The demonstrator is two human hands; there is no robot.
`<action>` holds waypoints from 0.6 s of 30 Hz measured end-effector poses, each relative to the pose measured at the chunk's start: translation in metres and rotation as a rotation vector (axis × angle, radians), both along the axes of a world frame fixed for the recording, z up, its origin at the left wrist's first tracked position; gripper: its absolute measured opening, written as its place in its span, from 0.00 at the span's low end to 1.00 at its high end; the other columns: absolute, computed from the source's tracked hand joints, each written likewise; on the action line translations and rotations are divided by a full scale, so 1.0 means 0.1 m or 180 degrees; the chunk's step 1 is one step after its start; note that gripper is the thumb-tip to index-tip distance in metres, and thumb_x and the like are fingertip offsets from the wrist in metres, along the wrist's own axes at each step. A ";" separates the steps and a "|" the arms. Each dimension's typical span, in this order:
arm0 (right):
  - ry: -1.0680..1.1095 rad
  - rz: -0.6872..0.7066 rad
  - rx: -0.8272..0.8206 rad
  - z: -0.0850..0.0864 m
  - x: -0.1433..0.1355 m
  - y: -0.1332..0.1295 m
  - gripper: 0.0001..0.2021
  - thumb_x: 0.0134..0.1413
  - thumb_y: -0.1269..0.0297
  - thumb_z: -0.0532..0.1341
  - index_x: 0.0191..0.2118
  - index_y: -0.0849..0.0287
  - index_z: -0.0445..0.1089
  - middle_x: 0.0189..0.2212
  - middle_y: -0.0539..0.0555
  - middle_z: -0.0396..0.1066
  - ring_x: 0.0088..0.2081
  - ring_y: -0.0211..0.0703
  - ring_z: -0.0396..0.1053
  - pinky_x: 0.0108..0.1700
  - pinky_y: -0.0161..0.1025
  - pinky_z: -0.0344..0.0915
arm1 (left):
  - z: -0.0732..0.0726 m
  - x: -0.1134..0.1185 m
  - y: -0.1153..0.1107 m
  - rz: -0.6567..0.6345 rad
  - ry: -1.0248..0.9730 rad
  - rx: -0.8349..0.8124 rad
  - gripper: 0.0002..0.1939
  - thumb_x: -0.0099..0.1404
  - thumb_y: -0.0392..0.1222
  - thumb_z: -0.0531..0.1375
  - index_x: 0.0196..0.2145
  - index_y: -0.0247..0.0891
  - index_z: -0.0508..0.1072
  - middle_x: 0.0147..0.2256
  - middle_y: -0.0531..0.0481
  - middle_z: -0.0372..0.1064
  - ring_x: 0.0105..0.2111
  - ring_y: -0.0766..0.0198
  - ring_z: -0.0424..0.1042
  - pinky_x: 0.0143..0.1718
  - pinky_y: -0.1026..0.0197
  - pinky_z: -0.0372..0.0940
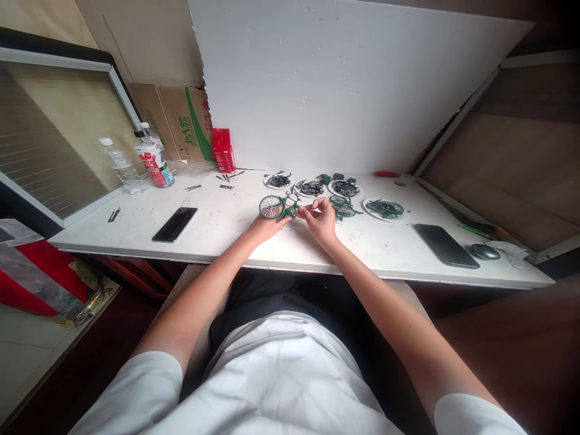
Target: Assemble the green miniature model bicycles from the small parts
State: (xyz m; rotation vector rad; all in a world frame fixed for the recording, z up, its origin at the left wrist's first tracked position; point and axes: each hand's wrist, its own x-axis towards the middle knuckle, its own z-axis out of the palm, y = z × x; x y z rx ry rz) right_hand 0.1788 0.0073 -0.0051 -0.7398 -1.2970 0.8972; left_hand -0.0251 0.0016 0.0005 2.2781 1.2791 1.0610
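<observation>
Over the middle of the table, my left hand (pixel 268 227) is closed on a small green model bicycle (pixel 272 206) from below. Its spoked wheel points left and the frame leans toward my other hand. At the bicycle's right end, my right hand (pixel 321 222) has thumb and fingers pinched together; what lies between them is too small to make out. Just beyond my right hand lies a pile of green bicycle parts (pixel 343 205). Behind the hands are plates of dark small parts (pixel 277 180), black pieces (pixel 310 188) and black wheels (pixel 345 188).
A plate of green parts (pixel 384 208) stands right of my hands. A phone (pixel 175 224) lies left; a dark flat device (pixel 446 246) and a mouse (pixel 485 251) lie right. Bottles (pixel 154 160), a red box (pixel 223 151) and a white board (pixel 344 90) stand behind.
</observation>
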 end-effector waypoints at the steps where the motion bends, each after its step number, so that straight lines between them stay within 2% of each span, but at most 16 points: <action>1: 0.0016 0.0017 0.0000 0.01 0.00 -0.01 0.30 0.49 0.44 0.78 0.37 0.48 0.55 0.32 0.49 0.77 0.38 0.52 0.83 0.49 0.56 0.83 | 0.01 0.00 -0.01 0.0063 0.0023 -0.0042 0.21 0.76 0.50 0.63 0.62 0.44 0.75 0.56 0.45 0.79 0.55 0.52 0.78 0.62 0.52 0.70; 4: 0.0051 0.0052 0.0001 0.02 0.00 -0.02 0.32 0.47 0.42 0.79 0.36 0.48 0.55 0.32 0.50 0.78 0.39 0.53 0.84 0.49 0.56 0.83 | 0.03 0.00 -0.03 0.0174 0.0078 -0.0045 0.20 0.75 0.51 0.63 0.60 0.44 0.76 0.53 0.45 0.79 0.51 0.51 0.79 0.58 0.52 0.72; 8: 0.0109 0.0091 -0.0026 0.04 -0.01 -0.03 0.34 0.43 0.41 0.80 0.34 0.49 0.55 0.31 0.50 0.79 0.38 0.53 0.84 0.47 0.55 0.84 | 0.05 -0.01 -0.03 0.0131 0.0090 0.0036 0.20 0.74 0.50 0.65 0.60 0.43 0.75 0.56 0.43 0.78 0.56 0.50 0.77 0.62 0.51 0.69; 13: 0.0094 0.0188 -0.0099 0.07 -0.02 -0.05 0.35 0.40 0.39 0.80 0.32 0.50 0.54 0.32 0.51 0.79 0.38 0.51 0.83 0.47 0.54 0.84 | 0.06 -0.01 -0.02 0.0074 0.0083 -0.0065 0.18 0.73 0.50 0.66 0.57 0.42 0.76 0.55 0.43 0.78 0.55 0.50 0.77 0.63 0.51 0.68; 18: -0.0177 0.0014 -0.0087 0.09 0.01 -0.06 0.32 0.43 0.39 0.79 0.31 0.51 0.59 0.34 0.55 0.80 0.39 0.51 0.81 0.37 0.47 0.82 | 0.07 0.01 -0.05 0.0147 -0.0073 -0.0112 0.19 0.72 0.49 0.67 0.58 0.43 0.76 0.58 0.43 0.77 0.59 0.50 0.75 0.67 0.49 0.65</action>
